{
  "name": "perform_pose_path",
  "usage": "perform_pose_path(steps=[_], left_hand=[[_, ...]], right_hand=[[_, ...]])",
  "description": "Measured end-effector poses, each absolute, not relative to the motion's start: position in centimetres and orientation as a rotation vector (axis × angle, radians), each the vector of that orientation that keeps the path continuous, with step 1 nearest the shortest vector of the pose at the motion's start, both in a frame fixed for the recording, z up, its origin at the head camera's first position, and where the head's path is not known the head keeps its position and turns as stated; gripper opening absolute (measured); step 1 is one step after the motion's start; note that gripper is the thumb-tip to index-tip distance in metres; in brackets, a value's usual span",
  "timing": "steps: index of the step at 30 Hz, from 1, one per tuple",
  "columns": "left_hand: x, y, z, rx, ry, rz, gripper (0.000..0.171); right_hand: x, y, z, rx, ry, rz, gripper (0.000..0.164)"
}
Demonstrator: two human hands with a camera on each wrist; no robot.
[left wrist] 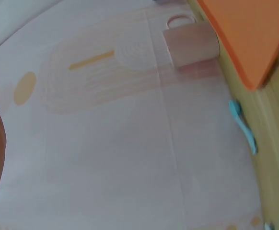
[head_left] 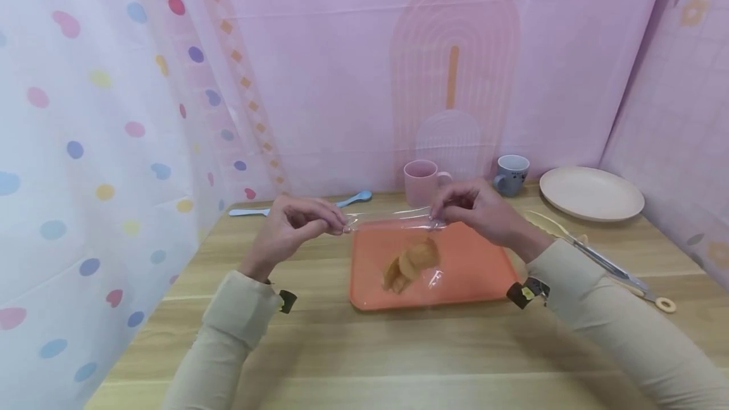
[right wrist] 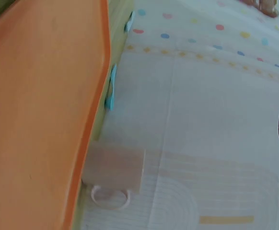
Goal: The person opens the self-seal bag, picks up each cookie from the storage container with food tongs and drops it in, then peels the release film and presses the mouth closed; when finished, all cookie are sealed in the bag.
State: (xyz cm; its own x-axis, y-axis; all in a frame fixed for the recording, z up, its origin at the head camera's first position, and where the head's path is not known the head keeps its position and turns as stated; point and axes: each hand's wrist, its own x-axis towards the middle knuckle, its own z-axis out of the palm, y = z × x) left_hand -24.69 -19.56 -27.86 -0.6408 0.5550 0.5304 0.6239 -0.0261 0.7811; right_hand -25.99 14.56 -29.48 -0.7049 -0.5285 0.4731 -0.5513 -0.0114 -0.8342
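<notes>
Both hands pinch the top edge of a clear plastic bag (head_left: 407, 277), one at each end, and it hangs in front of the tray in the head view. Brown, bread-like pieces (head_left: 412, 261) show through the plastic, and a glare spot lies beside them. My left hand (head_left: 293, 223) grips the left corner between thumb and fingers. At the right corner, my right hand (head_left: 481, 211) does the same. Behind the bag, an orange tray (head_left: 478, 258) lies on the table. Each wrist view catches only the edge of its own hand.
A pink mug (head_left: 420, 185), a grey-blue mug (head_left: 512, 176) and a cream plate (head_left: 592, 193) stand along the back. Tongs (head_left: 604, 261) lie beneath the right forearm. A light-blue spoon (head_left: 355, 198) lies behind the left hand. Curtains hang behind and at both sides of the wooden table (head_left: 410, 359).
</notes>
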Motion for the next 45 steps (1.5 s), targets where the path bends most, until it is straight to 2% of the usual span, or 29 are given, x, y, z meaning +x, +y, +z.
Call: perform_pose_path(steps=[4,8,14,17,20,25,32,36,45], left_hand=[[-24.7,-18.5,-27.8,-1.201,-2.155,-1.741,0.011],[-24.5,-17.2,-28.1,-1.116,-2.136,-1.657,0.012],[-23.8,-16.1,-28.0,-1.242,-2.198,-1.444,0.016],[-23.7,-16.2,-27.7,-1.266,-2.22,-1.413,0.016],[-23.5,-16.2,-27.4,-1.282,-2.241,-1.406,0.017],[-22.7,-16.0,-27.0,-1.309,-2.256,-1.448,0.017],[-21.4,-15.6,-26.9,-1.306,-2.203,-1.451,0.017],[-21.3,-15.4,-27.3,-1.33,-2.167,-1.427,0.017],[-20.8,-16.2,-27.8,-1.257,-2.129,-1.44,0.02]], right_hand=[[-25.8,14.8,-29.3,1.183,-2.199,1.763,0.029],[-25.3,14.6,-29.9,1.22,-2.188,1.723,0.028],[-24.4,12.4,-30.9,1.286,-2.35,1.491,0.025],[-24.2,10.7,-30.8,1.32,-2.389,1.296,0.019],[-24.1,9.1,-30.2,1.434,-2.331,1.144,0.01],[-24.3,7.6,-28.4,1.636,-2.187,1.009,0.006],[-22.9,9.1,-27.8,1.699,-2.258,0.881,0.015],[-22.4,10.6,-29.3,1.62,-2.261,0.799,0.019],[-21.7,12.3,-32.3,1.46,-2.162,0.969,0.029]])
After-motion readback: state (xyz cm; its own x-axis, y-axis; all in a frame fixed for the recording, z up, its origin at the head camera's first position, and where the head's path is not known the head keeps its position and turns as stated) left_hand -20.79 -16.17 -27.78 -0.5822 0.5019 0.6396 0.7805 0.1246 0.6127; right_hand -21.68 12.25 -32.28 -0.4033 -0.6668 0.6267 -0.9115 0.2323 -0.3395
